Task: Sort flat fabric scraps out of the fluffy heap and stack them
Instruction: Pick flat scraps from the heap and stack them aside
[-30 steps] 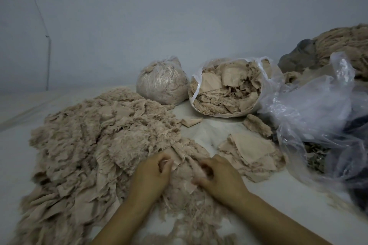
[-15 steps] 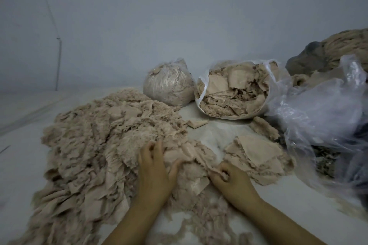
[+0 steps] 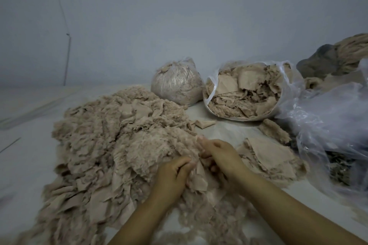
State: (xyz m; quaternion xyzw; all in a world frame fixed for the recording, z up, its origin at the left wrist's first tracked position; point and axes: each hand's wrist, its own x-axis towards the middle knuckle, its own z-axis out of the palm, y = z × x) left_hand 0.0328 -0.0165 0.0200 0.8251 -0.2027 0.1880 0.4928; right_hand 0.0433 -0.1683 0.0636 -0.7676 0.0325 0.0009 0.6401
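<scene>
A big beige fluffy heap (image 3: 111, 145) of fabric bits covers the left half of the white surface. A low stack of flat beige scraps (image 3: 268, 155) lies to the right of my hands. At the heap's right edge my left hand (image 3: 171, 175) has its fingers curled round a flat beige scrap (image 3: 197, 179). My right hand (image 3: 221, 155) is just beside it, with its fingers curled into the same clump of scraps. What the right fingertips pinch is hidden.
An open plastic bag (image 3: 245, 93) full of flat scraps lies at the back. A tied bag (image 3: 177, 83) of fluff stands left of it. Crumpled clear plastic bags (image 3: 330, 125) crowd the right side. A single loose scrap (image 3: 203, 124) lies between heap and bags.
My left hand has drawn back from flat on the heap and closed on a scrap. My right hand has moved forward and left, close to the left hand.
</scene>
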